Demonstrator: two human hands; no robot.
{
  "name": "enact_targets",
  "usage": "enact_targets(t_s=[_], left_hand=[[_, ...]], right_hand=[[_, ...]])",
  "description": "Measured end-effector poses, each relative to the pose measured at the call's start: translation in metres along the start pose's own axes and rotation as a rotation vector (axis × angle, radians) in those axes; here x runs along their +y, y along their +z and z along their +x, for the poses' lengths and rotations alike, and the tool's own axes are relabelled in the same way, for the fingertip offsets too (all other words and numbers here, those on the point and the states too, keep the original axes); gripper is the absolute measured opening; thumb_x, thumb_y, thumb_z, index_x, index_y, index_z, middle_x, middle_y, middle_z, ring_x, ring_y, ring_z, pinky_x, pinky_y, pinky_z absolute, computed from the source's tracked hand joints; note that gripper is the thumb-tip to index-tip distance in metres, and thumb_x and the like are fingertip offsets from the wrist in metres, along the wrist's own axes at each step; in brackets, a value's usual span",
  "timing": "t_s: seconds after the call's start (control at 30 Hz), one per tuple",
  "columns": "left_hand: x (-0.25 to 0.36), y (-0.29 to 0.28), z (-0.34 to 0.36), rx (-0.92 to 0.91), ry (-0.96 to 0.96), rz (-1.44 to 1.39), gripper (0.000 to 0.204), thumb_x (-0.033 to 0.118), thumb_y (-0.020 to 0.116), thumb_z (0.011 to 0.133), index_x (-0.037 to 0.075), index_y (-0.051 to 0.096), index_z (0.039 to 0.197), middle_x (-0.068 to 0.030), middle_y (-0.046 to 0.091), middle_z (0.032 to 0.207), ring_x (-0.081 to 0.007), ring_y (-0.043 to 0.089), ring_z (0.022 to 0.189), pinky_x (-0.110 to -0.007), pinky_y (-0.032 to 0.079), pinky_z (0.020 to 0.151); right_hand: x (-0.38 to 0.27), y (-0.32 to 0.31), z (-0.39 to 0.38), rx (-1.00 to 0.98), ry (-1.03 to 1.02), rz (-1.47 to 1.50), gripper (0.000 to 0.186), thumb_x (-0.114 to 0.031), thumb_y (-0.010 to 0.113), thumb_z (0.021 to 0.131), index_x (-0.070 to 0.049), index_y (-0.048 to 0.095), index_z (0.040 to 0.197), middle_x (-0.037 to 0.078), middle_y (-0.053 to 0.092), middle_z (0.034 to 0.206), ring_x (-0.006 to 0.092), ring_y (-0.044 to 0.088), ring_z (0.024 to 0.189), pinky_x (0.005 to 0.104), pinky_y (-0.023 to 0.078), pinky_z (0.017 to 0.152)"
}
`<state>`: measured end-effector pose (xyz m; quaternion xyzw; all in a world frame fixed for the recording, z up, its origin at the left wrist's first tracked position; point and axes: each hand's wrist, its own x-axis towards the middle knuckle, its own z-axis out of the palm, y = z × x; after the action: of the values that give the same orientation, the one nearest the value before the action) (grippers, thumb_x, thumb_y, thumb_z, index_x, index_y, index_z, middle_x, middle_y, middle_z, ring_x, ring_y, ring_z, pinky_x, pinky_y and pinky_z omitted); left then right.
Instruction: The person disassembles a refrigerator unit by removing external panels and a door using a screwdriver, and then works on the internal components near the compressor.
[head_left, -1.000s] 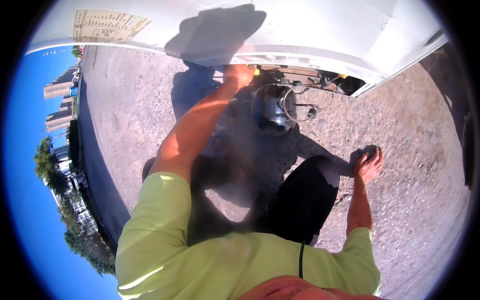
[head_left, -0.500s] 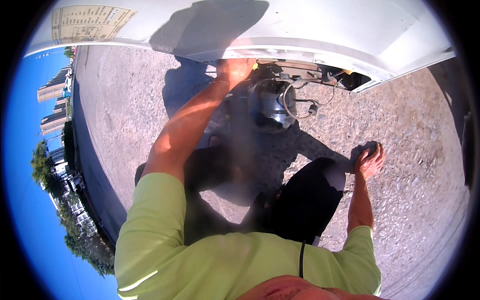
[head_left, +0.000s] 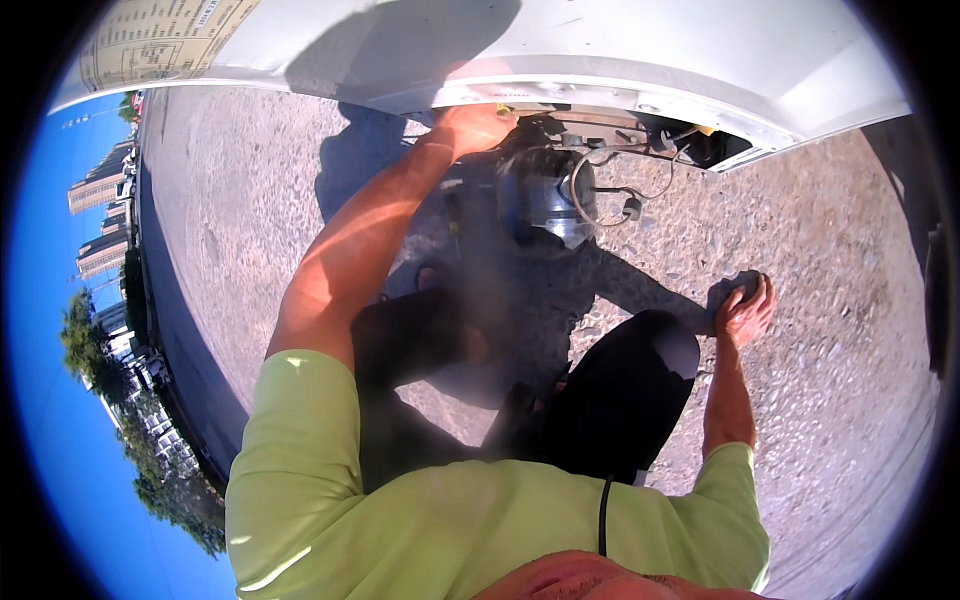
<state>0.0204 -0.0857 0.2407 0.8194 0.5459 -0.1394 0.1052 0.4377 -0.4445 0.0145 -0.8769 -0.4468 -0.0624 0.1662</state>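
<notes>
My left hand reaches to the lower edge of a white metal housing. Its fingers are curled, and a small yellow thing shows at their tips, mostly hidden by the hand. Just right of and below that hand sits a shiny rounded metal cylinder, partly in shadow. A grey cable loops beside it, with a dark plug-like piece hanging from it. My right hand rests on the rough ground to the right, fingers stretched out, holding nothing.
An opening under the housing shows wires and a dark hollow. A printed label is stuck on its upper left. My bent knee is between my arms. A dark strip of shade, trees and buildings lie to the left.
My left hand has turned, and the yellow thing has gone from below the fingertips to above them. The view has shifted slightly. My right hand remains on the ground.
</notes>
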Motion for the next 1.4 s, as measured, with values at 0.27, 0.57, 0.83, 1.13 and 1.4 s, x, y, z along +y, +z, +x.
enact_targets(t_s=[0.27,0.57,0.83,1.13,1.4], left_hand=[[-0.006,0.007,0.000,0.112,0.050,0.052,0.049,0.042,0.046,0.100,0.001,0.067,0.117,-0.0227,0.069,0.115,-0.0403,0.064,0.107,-0.050,0.048,0.096],[-0.002,0.008,0.003,0.176,0.037,0.059,0.046,0.042,0.049,0.098,0.002,0.071,0.105,-0.0209,0.072,0.105,-0.0400,0.066,0.102,-0.048,0.049,0.094],[-0.006,0.007,-0.007,-0.043,0.056,-0.165,0.044,0.037,0.045,0.100,0.004,0.071,0.112,-0.0195,0.072,0.107,-0.0386,0.066,0.103,-0.048,0.050,0.094],[0.012,-0.023,-0.016,-0.201,-0.119,-0.091,0.048,0.042,0.047,0.101,0.004,0.068,0.121,-0.0212,0.069,0.117,-0.0388,0.064,0.112,-0.047,0.048,0.099],[0.004,-0.004,-0.013,0.026,-0.061,0.011,0.046,0.039,0.049,0.100,0.001,0.068,0.116,-0.0229,0.069,0.117,-0.0406,0.064,0.111,-0.049,0.049,0.097]], right_hand=[[-0.002,0.000,0.000,-0.014,0.002,-0.029,0.054,-0.035,0.054,0.093,-0.016,0.051,0.143,0.007,0.049,0.148,0.0317,0.042,0.140,0.0480,0.034,0.115],[0.004,0.004,-0.001,0.019,-0.027,-0.010,0.054,-0.035,0.055,0.092,-0.015,0.051,0.142,0.007,0.049,0.148,0.0322,0.043,0.140,0.0483,0.035,0.114],[-0.002,-0.001,0.001,0.004,-0.013,-0.015,0.053,-0.032,0.056,0.093,-0.014,0.051,0.143,0.008,0.049,0.148,0.0325,0.042,0.140,0.0482,0.034,0.115],[-0.003,-0.003,0.000,0.017,-0.028,0.006,0.053,-0.031,0.057,0.093,-0.013,0.052,0.142,0.009,0.050,0.147,0.0337,0.043,0.139,0.0485,0.034,0.115],[-0.001,-0.001,-0.002,0.007,-0.027,0.006,0.052,-0.029,0.057,0.093,-0.014,0.052,0.142,0.008,0.049,0.148,0.0330,0.042,0.140,0.0479,0.033,0.116]])
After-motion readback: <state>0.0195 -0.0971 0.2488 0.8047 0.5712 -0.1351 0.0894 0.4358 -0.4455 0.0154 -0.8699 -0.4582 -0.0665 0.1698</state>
